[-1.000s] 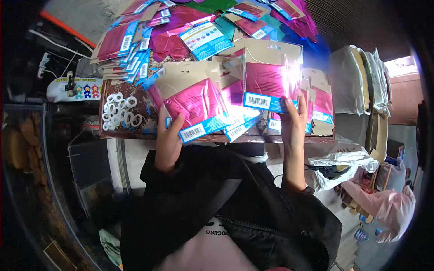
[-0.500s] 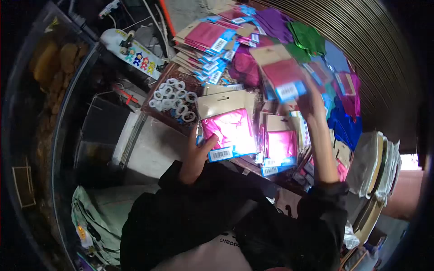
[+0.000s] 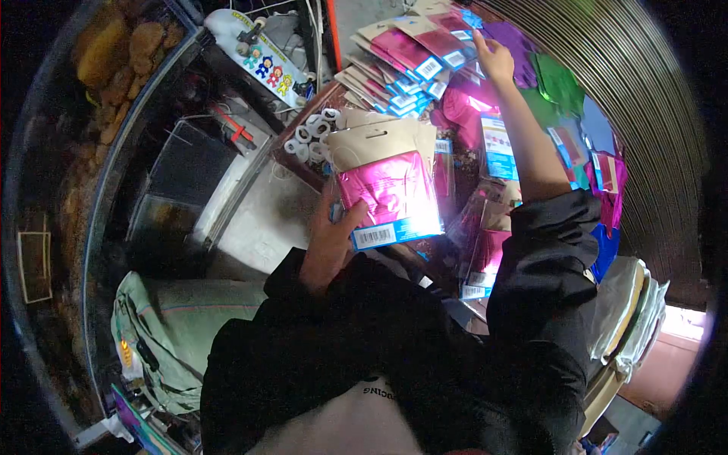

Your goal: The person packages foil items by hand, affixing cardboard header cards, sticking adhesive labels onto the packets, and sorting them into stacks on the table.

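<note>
In my left hand point(image 3: 334, 227) is a small stack of clear packets point(image 3: 387, 189) with tan card tops, shiny pink foil inside and blue barcode strips. The thumb presses on the front packet. My right hand point(image 3: 494, 59) is at the far side of the table, its thumb apart and nothing visible in its grip. Just left of it, a pink packet point(image 3: 436, 42) lies on a pile of similar packets point(image 3: 390, 53).
White rings point(image 3: 307, 136) lie at the table's left. Purple point(image 3: 512, 49), green point(image 3: 557, 83) and blue point(image 3: 604, 250) foil pieces line the right side. More pink packets point(image 3: 489, 254) rest near my right sleeve. A skateboard point(image 3: 254, 57) stands behind at left.
My right hand has moved away to the far pile, and the packet it carried now lies there. The left hand still grips its stack. The camera view has shifted.
</note>
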